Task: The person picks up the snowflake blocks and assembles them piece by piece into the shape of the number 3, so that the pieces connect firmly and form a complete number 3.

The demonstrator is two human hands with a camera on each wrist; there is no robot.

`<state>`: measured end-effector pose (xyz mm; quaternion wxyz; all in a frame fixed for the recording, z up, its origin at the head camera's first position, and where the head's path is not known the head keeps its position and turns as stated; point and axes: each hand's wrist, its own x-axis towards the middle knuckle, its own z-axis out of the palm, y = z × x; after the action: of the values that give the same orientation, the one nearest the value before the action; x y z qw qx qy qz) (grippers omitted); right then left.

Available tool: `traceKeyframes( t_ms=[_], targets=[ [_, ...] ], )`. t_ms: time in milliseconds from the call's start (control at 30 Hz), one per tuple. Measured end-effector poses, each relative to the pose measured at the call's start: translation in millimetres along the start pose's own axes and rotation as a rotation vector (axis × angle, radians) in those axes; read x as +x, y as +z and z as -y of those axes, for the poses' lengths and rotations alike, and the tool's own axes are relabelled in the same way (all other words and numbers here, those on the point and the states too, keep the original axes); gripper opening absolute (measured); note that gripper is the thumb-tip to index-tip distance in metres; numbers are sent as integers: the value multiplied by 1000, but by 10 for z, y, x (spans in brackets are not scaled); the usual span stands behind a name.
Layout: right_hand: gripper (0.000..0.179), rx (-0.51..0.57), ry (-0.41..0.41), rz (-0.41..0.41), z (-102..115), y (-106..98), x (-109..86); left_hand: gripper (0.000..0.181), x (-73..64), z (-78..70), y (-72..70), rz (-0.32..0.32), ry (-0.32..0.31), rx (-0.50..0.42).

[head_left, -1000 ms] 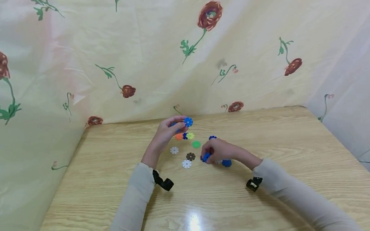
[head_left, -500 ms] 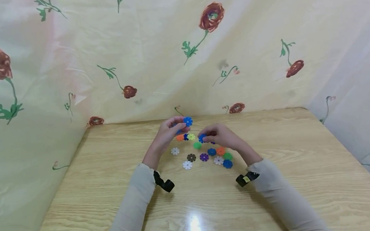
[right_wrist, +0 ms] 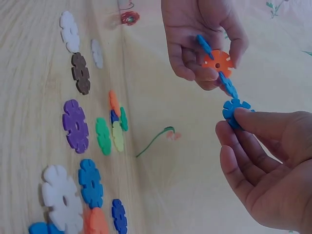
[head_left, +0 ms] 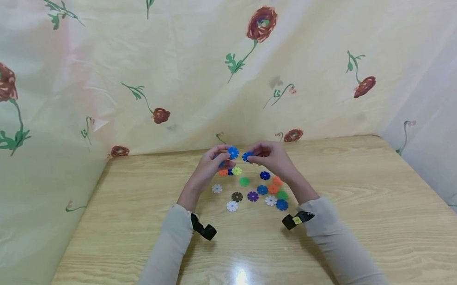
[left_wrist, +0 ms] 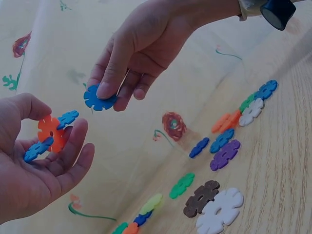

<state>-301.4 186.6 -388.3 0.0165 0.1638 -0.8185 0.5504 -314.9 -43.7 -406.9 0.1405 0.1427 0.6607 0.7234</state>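
My left hand (head_left: 207, 167) pinches an orange notched plastic disc (left_wrist: 57, 140) that has two blue notched discs (left_wrist: 37, 150) slotted into opposite edges. In the head view only the blue ones show plainly; fingers cover the orange. Between thumb and fingers of my right hand (head_left: 275, 160) is a single blue notched disc (right_wrist: 232, 110). Both hands are raised over the back of the table, facing each other. A small gap separates the right hand's disc from the joined pieces in the left wrist view.
Loose notched discs lie on the wooden table (head_left: 147, 244) below the hands: a purple disc (head_left: 253, 196), a brown disc (head_left: 237, 197), a white disc (head_left: 232, 206), a green disc (head_left: 244, 181) and several more. A flowered cloth (head_left: 187, 72) hangs right behind the table's back edge.
My right hand has lifted a blue disc from the right-hand group and carried it up and back, beside the left hand. The left hand stays nearly still with its joined discs.
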Motion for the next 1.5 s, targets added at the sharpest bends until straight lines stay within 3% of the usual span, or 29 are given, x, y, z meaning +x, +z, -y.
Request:
traceKeyframes(
  t_ms=[567,967,1500],
  targets=[
    [18,9,-6,-47,-19,106,10,36,-25,23,24,47,-6,27],
    [14,1,-103,-70,8,153,4,32,-15,33,77,39,2,13],
    [11,3,-111,-61,23,186,-20,23,-12,36,133,-57,-20,-49]
  ],
)
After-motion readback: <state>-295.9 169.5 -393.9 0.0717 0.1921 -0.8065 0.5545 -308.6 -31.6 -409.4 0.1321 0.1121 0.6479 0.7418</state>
